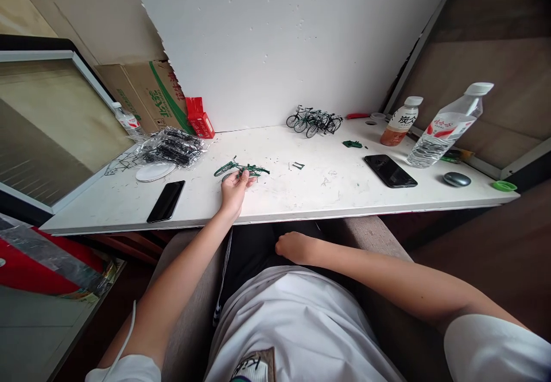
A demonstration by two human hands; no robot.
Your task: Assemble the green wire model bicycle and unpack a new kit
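Observation:
My left hand (236, 188) is at the front of the white table, with thumb and fingers closed on a small green model bicycle (228, 166). The bicycle leans low over the tabletop, and my fingers cover part of it. Down on my lap, below the table edge, my right hand (295, 246) is curled into a fist; its inside is hidden. To the right of the bicycle lie small dark green parts (298, 166). Several finished-looking model bicycles (314, 120) stand together at the back, and a flat green piece (352, 144) lies to their right.
Bagged black parts (174, 146), a white disc (155, 171) and a phone (166, 201) lie on the left. Behind them stand a red box (200, 119) and a carton (142, 95). On the right are another phone (390, 170), two bottles (447, 129) and a mouse (457, 179).

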